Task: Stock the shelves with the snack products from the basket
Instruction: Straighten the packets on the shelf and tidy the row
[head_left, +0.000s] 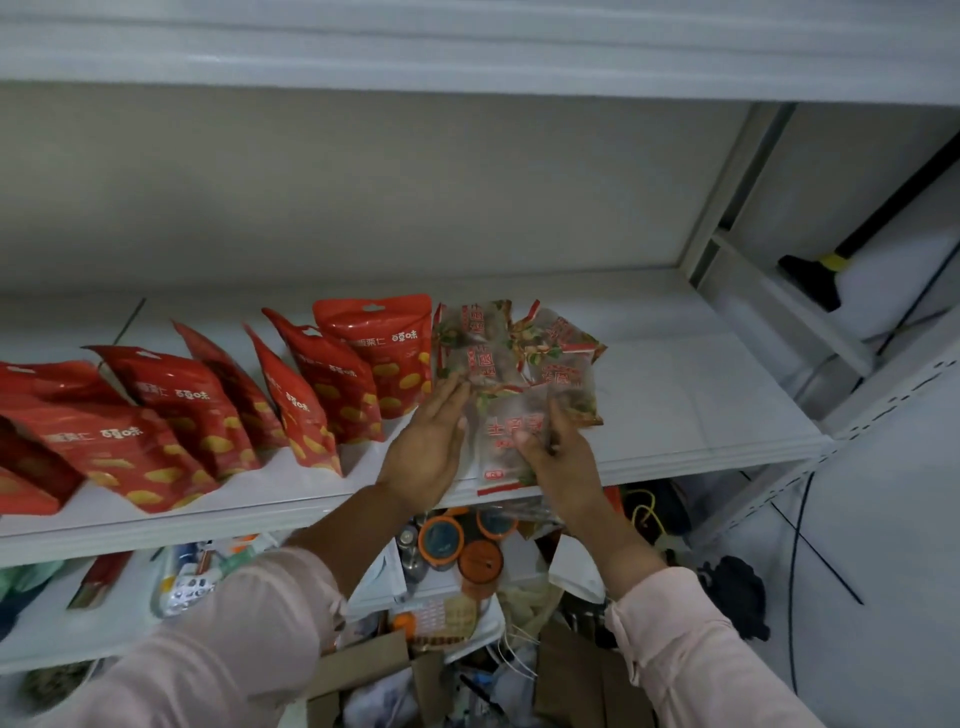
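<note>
A white shelf (701, 405) carries a row of several red snack pouches (332, 384) leaning from the left edge to the middle. Right of them lies a pile of clear snack packets with red lettering (519, 353). My left hand (426, 452) lies with straight fingers against the left side of the nearest clear packet (501, 441), which sits at the shelf's front edge. My right hand (558, 457) pinches that packet's right side, thumb on top. The basket is not in view.
Below the shelf a lower level holds jumbled goods: round orange-lidded tubs (457, 545), tubes and packets (192, 571), and cardboard flaps (374, 670). A black-handled tool (815, 270) leans in the bay at right. The shelf's right half is bare.
</note>
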